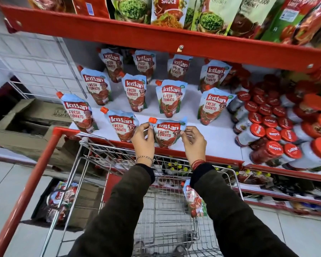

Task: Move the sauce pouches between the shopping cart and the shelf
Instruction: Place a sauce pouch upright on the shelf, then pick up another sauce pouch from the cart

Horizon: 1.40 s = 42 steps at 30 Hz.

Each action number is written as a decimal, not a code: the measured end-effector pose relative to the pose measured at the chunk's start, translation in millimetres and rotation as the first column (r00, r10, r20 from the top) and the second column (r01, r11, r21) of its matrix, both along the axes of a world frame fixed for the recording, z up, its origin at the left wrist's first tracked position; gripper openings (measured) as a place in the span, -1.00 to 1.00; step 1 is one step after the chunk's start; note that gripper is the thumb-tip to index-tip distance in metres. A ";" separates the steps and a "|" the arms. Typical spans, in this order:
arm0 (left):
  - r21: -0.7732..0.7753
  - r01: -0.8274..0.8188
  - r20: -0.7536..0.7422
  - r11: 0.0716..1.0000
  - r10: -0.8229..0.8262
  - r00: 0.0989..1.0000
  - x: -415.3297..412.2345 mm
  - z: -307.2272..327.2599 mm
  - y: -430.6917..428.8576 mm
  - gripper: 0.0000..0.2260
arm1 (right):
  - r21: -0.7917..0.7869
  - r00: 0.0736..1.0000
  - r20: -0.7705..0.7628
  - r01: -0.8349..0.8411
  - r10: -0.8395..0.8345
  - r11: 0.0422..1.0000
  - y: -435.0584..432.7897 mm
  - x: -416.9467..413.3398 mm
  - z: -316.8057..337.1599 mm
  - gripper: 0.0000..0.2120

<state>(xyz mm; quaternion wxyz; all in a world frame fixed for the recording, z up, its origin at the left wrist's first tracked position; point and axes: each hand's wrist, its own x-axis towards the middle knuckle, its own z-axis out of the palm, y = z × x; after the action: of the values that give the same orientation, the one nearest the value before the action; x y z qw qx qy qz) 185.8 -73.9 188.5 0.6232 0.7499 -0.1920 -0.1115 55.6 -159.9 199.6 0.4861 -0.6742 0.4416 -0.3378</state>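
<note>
At the shelf's [211, 143] front edge, the left hand [143, 140] and right hand [193, 143] each pinch a top corner of one sauce pouch [167, 133]. The two-corner hold keeps it upright and label-out, in line with the standing rows behind. Its base looks seated, though the hands partly hide it. Another pouch [193, 199] stands in the cart [167, 210], against the right wall.

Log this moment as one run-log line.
hands: left and right pinch pouch top corners | pouch: upright at shelf front edge | cart: one pouch inside
</note>
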 end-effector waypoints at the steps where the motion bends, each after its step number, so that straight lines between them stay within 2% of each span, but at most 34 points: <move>1: -0.004 0.002 -0.010 1.000 -0.002 1.000 -2.0 0.4 1.0 -0.80 | 0.002 1.000 -0.002 0.000 0.000 1.000 0.6 -0.9 -1.0 -0.88; 6: -0.052 0.004 -0.056 0.999 -0.007 0.998 -9.9 -6.5 11.3 -0.77 | 0.053 1.000 0.006 0.004 -0.005 0.999 5.0 -8.5 -5.4 -0.76; 10: -0.058 -0.041 -0.143 0.998 0.032 0.989 -28.5 -28.8 27.2 -0.79 | 0.061 1.000 -0.007 0.027 -0.027 0.998 13.7 -28.3 -19.9 -0.78; 17: 0.109 0.063 -0.105 0.992 -0.052 0.993 -92.8 -80.1 44.3 -0.83 | 0.132 0.996 -0.090 0.029 -0.017 0.991 32.7 -79.2 -71.4 -0.81; 20: 0.170 0.165 -0.177 0.971 -0.135 0.975 -115.3 -114.5 47.5 -0.85 | 0.135 0.986 -0.168 0.038 -0.015 0.990 33.5 -106.0 -98.9 -0.86; 26: 0.393 0.338 -0.288 0.855 -0.234 0.928 -155.0 -186.9 42.8 -0.79 | 0.138 0.943 -0.331 0.089 -0.039 0.987 23.6 -165.0 -175.0 -0.89; 32: 0.523 0.360 -0.410 0.772 -0.142 0.901 -180.3 -262.9 18.5 -0.83 | 0.195 0.886 -0.463 0.130 -0.026 0.972 1.4 -186.0 -249.0 -0.89; 35: 0.595 0.378 -0.401 0.709 -0.146 0.905 -186.3 -294.1 2.8 -0.81 | 0.191 0.874 -0.487 0.093 0.011 0.977 -12.8 -182.9 -274.6 -0.88; 42: 0.703 0.324 -0.373 0.633 -0.060 0.926 -192.4 -352.6 -22.5 -0.80 | 0.125 0.822 -0.565 0.000 0.071 0.992 -26.5 -176.3 -310.5 -0.87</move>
<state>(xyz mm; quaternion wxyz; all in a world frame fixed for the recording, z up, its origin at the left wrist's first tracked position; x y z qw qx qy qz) -6.6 -96.4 -164.1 0.2621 0.8868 -0.1062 -0.3654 -120.6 -186.4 -110.9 0.3782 -0.7220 0.5729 -0.0856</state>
